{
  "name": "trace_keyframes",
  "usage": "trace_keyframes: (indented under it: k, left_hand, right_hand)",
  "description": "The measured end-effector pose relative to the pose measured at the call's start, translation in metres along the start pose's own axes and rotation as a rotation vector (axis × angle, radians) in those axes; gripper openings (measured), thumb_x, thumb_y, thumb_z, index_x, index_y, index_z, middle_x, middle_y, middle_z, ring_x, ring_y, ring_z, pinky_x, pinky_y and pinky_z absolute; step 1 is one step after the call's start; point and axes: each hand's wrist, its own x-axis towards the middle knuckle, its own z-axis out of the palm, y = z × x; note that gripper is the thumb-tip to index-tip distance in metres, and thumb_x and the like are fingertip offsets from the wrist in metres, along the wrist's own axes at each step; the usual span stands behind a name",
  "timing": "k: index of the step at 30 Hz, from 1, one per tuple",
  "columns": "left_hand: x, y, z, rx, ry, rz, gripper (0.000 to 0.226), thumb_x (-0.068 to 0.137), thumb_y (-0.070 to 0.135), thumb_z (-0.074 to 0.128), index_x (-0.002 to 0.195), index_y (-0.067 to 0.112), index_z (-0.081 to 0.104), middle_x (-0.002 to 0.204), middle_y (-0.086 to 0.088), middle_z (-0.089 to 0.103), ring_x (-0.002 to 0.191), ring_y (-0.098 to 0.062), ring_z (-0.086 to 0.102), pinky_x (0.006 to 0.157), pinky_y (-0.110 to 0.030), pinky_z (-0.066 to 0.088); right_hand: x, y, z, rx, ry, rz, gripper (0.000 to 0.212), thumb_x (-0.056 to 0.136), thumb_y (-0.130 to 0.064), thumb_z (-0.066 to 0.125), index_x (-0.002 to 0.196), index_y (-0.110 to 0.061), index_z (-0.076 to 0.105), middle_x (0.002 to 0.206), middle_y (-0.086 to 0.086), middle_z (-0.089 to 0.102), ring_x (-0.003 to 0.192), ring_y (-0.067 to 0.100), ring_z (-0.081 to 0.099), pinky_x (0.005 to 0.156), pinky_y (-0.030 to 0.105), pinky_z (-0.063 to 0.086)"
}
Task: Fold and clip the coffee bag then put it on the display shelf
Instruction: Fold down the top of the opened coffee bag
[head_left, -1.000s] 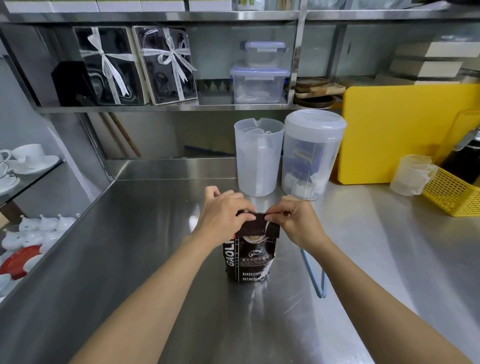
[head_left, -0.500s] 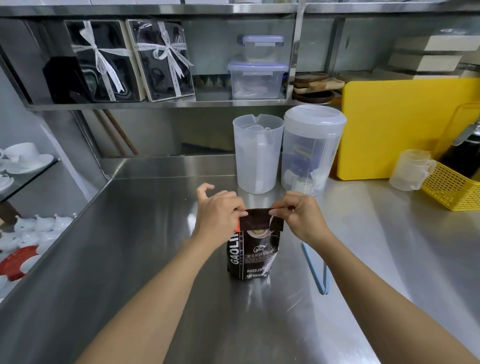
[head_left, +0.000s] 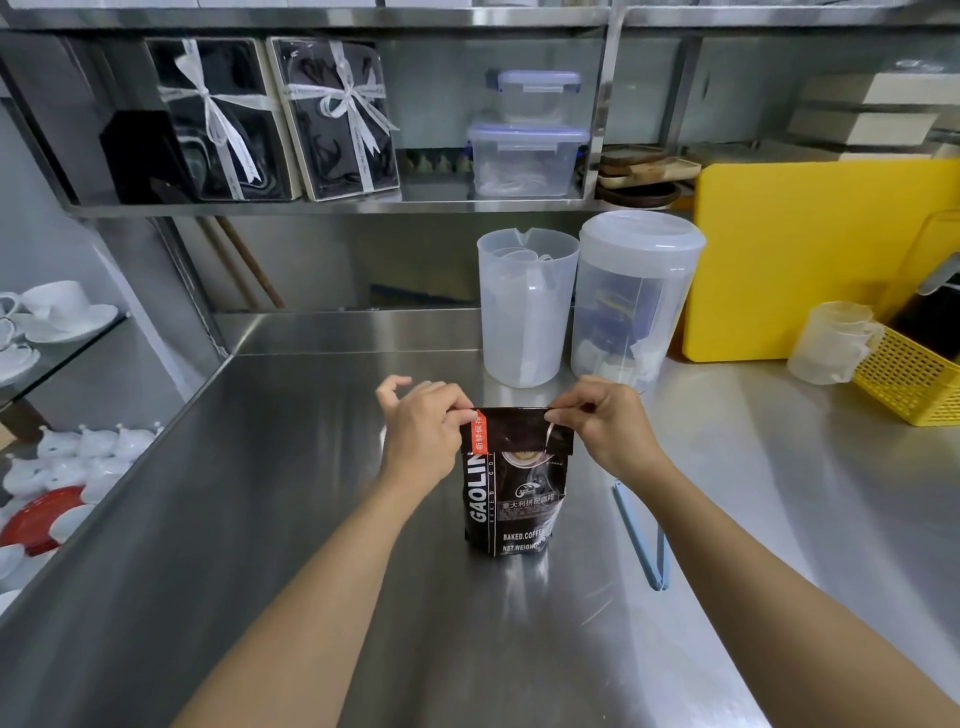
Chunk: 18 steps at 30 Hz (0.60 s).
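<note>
A black coffee bag (head_left: 511, 499) with white lettering stands upright on the steel counter (head_left: 291, 519). Its top is folded forward into a flap. My left hand (head_left: 423, 441) pinches the flap's left corner, where an orange label shows. My right hand (head_left: 605, 426) pinches the right corner. A long light-blue clip (head_left: 640, 538) lies flat on the counter just right of the bag, partly under my right forearm. The steel display shelf (head_left: 332, 208) runs along the wall above the counter.
Behind the bag stand a clear pitcher (head_left: 524, 312) and a lidded clear jar (head_left: 636, 296). A yellow board (head_left: 810, 260), a small measuring cup (head_left: 836, 343) and a yellow basket (head_left: 909, 379) sit at right. Gift boxes (head_left: 275, 119) and lidded tubs (head_left: 527, 156) occupy the shelf. White crockery (head_left: 62, 462) is at left.
Both hands have spread apart to the flap's corners, and the folded top now shows wider, with the orange label uncovered. The bag stays in place.
</note>
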Motion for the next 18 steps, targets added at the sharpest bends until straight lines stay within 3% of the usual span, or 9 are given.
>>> trace_keyframes:
  k: [3, 6, 10, 15, 18]
  left_hand:
    - [0.001, 0.0, 0.0, 0.021, 0.006, 0.031, 0.014, 0.08, 0.013, 0.064, 0.067, 0.011, 0.065, 0.066, 0.008, 0.059, 0.074, -0.013, 0.052, 0.095, -0.028, 0.012]
    - [0.007, 0.004, -0.01, 0.165, -0.094, 0.139, 0.008, 0.083, 0.026, 0.062, 0.08, 0.021, 0.067, 0.078, 0.012, 0.062, 0.087, -0.008, 0.05, 0.101, -0.032, 0.0]
    - [0.008, 0.017, -0.009, 0.207, -0.155, 0.21, 0.013, 0.084, 0.035, 0.058, 0.093, 0.029, 0.064, 0.088, 0.011, 0.067, 0.096, -0.008, 0.052, 0.101, -0.033, -0.004]
    - [0.008, 0.015, 0.003, 0.132, -0.096, 0.197, 0.009, 0.08, 0.021, 0.065, 0.072, 0.017, 0.066, 0.072, 0.005, 0.067, 0.079, -0.016, 0.059, 0.093, -0.023, 0.003]
    - [0.009, 0.013, 0.003, 0.074, -0.103, 0.176, 0.012, 0.078, 0.019, 0.067, 0.067, 0.016, 0.066, 0.067, 0.006, 0.065, 0.075, -0.015, 0.058, 0.089, -0.019, 0.003]
  right_hand:
    - [0.0, -0.004, 0.001, -0.056, -0.01, -0.014, 0.003, 0.071, 0.004, 0.071, 0.072, 0.001, 0.07, 0.062, -0.007, 0.05, 0.058, 0.002, 0.048, 0.058, 0.005, 0.037]
    - [0.001, -0.007, -0.004, -0.105, -0.048, -0.038, 0.002, 0.072, 0.002, 0.07, 0.074, 0.001, 0.071, 0.061, -0.008, 0.05, 0.062, 0.005, 0.044, 0.059, 0.005, 0.035]
    - [0.002, -0.009, -0.003, -0.155, -0.075, -0.075, 0.003, 0.072, 0.0, 0.07, 0.074, -0.002, 0.072, 0.061, -0.011, 0.049, 0.065, 0.004, 0.044, 0.062, 0.006, 0.035]
    - [0.003, -0.007, -0.003, -0.141, -0.05, -0.067, 0.006, 0.069, -0.011, 0.075, 0.072, -0.007, 0.072, 0.066, -0.014, 0.051, 0.07, 0.006, 0.044, 0.063, 0.012, 0.034]
    - [0.003, -0.002, -0.007, -0.148, -0.025, -0.015, 0.014, 0.067, -0.015, 0.078, 0.068, -0.004, 0.069, 0.066, -0.001, 0.054, 0.062, 0.005, 0.045, 0.057, 0.007, 0.037]
